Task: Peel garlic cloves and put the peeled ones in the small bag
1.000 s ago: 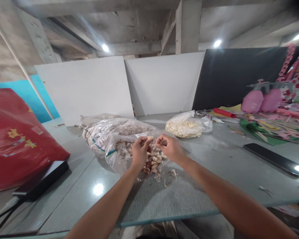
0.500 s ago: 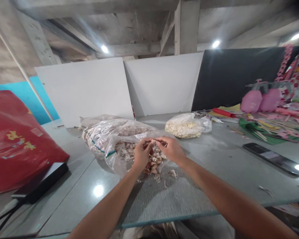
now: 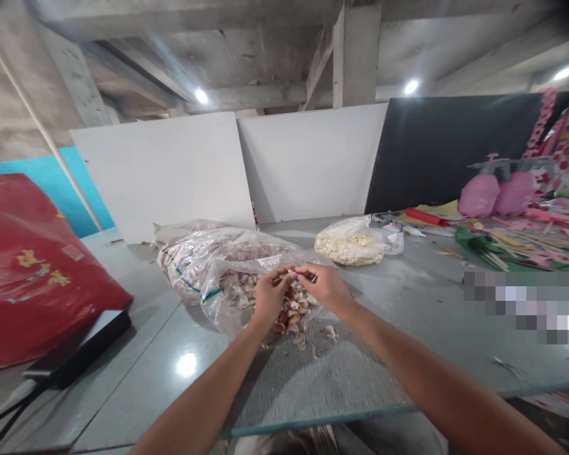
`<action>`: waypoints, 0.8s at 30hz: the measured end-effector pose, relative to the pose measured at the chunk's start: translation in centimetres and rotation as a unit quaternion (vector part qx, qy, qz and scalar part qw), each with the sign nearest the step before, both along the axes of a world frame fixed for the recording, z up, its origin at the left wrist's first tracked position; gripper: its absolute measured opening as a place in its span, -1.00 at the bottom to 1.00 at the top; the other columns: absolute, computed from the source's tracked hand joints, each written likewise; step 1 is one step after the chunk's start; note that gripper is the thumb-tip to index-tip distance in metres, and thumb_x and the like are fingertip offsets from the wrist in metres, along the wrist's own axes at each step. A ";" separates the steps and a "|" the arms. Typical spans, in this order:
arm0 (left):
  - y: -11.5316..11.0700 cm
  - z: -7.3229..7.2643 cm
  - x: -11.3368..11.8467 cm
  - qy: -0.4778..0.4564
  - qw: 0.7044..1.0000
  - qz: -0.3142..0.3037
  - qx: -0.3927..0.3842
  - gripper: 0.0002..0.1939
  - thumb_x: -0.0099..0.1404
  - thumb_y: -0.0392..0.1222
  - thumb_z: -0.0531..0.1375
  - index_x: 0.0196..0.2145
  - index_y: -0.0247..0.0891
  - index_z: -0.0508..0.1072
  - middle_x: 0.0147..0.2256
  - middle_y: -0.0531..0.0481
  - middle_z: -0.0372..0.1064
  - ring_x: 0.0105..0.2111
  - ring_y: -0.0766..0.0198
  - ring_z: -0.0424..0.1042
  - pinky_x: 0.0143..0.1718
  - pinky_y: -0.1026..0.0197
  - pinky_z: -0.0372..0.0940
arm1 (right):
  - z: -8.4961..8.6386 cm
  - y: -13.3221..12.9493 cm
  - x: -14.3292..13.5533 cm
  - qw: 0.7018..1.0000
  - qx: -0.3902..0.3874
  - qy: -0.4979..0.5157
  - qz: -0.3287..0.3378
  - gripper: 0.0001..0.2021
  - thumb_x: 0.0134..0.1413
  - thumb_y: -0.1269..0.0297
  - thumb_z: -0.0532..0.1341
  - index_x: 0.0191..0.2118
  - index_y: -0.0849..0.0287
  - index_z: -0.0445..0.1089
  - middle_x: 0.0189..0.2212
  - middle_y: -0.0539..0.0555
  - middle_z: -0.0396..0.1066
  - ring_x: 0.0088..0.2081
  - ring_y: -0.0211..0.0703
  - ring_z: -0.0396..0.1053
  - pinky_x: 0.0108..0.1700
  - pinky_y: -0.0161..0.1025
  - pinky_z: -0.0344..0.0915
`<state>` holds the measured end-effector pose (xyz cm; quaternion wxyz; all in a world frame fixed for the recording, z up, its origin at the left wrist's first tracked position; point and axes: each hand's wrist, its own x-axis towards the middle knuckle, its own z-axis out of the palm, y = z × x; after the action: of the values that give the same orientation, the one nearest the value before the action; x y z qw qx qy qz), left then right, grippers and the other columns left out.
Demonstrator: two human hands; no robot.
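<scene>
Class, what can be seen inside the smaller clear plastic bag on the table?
Pale cloves show through the bag; any deeper in are covered by the outer ones.

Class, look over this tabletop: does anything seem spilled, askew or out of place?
Yes: a few dry, papery flakes lie loose on the grey table, outside the open plastic bag that holds similar scraps, so they look spilled.

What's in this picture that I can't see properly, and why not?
All in the head view:
- Small pale piece: fingers of the left hand and right hand mostly hide it, and whether both grip it.
- Red bag: cut off by the left edge; its yellow writing is too blurry.
- Black cables: run off the left edge.
- Far right: big blurry squares cover something.
</scene>
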<state>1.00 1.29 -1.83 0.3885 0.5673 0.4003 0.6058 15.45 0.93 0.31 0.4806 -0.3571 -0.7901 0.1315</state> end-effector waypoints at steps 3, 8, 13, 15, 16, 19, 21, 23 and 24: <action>0.1 -0.1 -0.1 0.018 1.000 0.009 0.007 -0.54 0.03 0.01 0.23 -0.15 -0.32 0.45 -0.61 0.10 0.34 -0.68 0.41 0.26 -0.63 0.36 0.19 | 0.1 -0.1 0.2 0.999 0.026 -0.015 -0.018 -0.78 0.09 0.28 0.07 -0.25 0.14 0.45 -0.35 0.04 0.46 -0.33 -0.22 0.37 -0.29 -0.34 0.21; -0.1 0.0 -0.2 0.098 0.992 0.044 0.061 -0.63 0.11 -0.05 0.17 -0.16 -0.29 0.46 -0.64 0.11 0.32 -0.67 0.42 0.24 -0.62 0.38 0.14 | 0.2 0.0 0.3 0.998 0.041 -0.030 -0.024 -0.72 0.15 0.25 0.02 -0.24 0.18 0.46 -0.37 0.09 0.42 -0.34 -0.24 0.32 -0.31 -0.36 0.20; -0.1 0.0 -0.4 0.174 0.972 0.059 0.144 -0.72 0.18 -0.13 0.13 -0.17 -0.22 0.48 -0.32 -0.03 0.43 -0.61 0.44 0.29 -0.53 0.35 0.21 | 0.1 0.2 0.2 0.999 0.030 -0.028 -0.020 -0.75 0.12 0.25 0.05 -0.27 0.18 0.46 -0.42 0.05 0.43 -0.38 -0.25 0.32 -0.33 -0.37 0.19; 0.0 0.0 -0.6 0.199 0.962 0.068 0.175 -0.73 0.19 -0.15 0.12 -0.17 -0.21 0.48 -0.28 -0.05 0.42 -0.54 0.40 0.33 -0.46 0.33 0.24 | 0.0 0.2 0.2 0.999 0.022 -0.027 -0.026 -0.76 0.10 0.27 0.06 -0.29 0.17 0.46 -0.43 0.04 0.44 -0.40 -0.25 0.33 -0.35 -0.37 0.18; 0.0 0.0 -0.7 0.212 0.956 0.072 0.189 -0.74 0.20 -0.15 0.11 -0.18 -0.20 0.49 -0.29 -0.05 0.42 -0.50 0.38 0.35 -0.43 0.32 0.25 | 0.0 0.2 0.2 0.999 0.019 -0.026 -0.027 -0.77 0.10 0.27 0.06 -0.30 0.17 0.46 -0.43 0.04 0.44 -0.40 -0.25 0.33 -0.35 -0.37 0.18; -0.1 0.2 -0.9 0.242 0.942 0.078 0.220 -0.75 0.22 -0.17 0.10 -0.17 -0.20 0.48 -0.30 -0.06 0.41 -0.41 0.34 0.37 -0.34 0.30 0.26 | 0.1 0.2 0.2 0.999 0.016 -0.029 -0.020 -0.76 0.09 0.27 0.06 -0.30 0.17 0.46 -0.43 0.04 0.45 -0.40 -0.25 0.33 -0.35 -0.37 0.18; -0.3 0.4 -0.9 0.255 0.935 0.079 0.234 -0.75 0.22 -0.17 0.10 -0.17 -0.21 0.48 -0.30 -0.06 0.41 -0.37 0.33 0.37 -0.31 0.30 0.26 | 0.1 0.2 0.2 0.999 0.014 -0.030 -0.016 -0.76 0.08 0.28 0.05 -0.31 0.18 0.46 -0.44 0.04 0.45 -0.40 -0.25 0.33 -0.36 -0.38 0.17; -0.4 0.6 -0.9 0.267 0.930 0.079 0.242 -0.76 0.22 -0.16 0.10 -0.19 -0.21 0.49 -0.32 -0.06 0.40 -0.36 0.32 0.36 -0.31 0.30 0.25 | 0.0 0.2 0.1 0.999 0.011 -0.026 -0.022 -0.77 0.05 0.30 0.06 -0.35 0.20 0.46 -0.48 0.03 0.44 -0.43 -0.26 0.31 -0.39 -0.40 0.16; -0.5 0.7 -0.9 0.274 0.927 0.079 0.244 -0.76 0.23 -0.16 0.10 -0.19 -0.21 0.49 -0.33 -0.05 0.40 -0.36 0.32 0.36 -0.31 0.31 0.24 | 0.0 0.2 0.1 0.999 0.010 -0.024 -0.027 -0.78 0.03 0.31 0.06 -0.38 0.21 0.46 -0.51 0.02 0.43 -0.45 -0.28 0.30 -0.40 -0.41 0.15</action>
<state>0.12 0.78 -1.15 0.0646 0.7548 0.3747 0.5344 15.53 1.17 0.31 0.4686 -0.3768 -0.7925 0.1016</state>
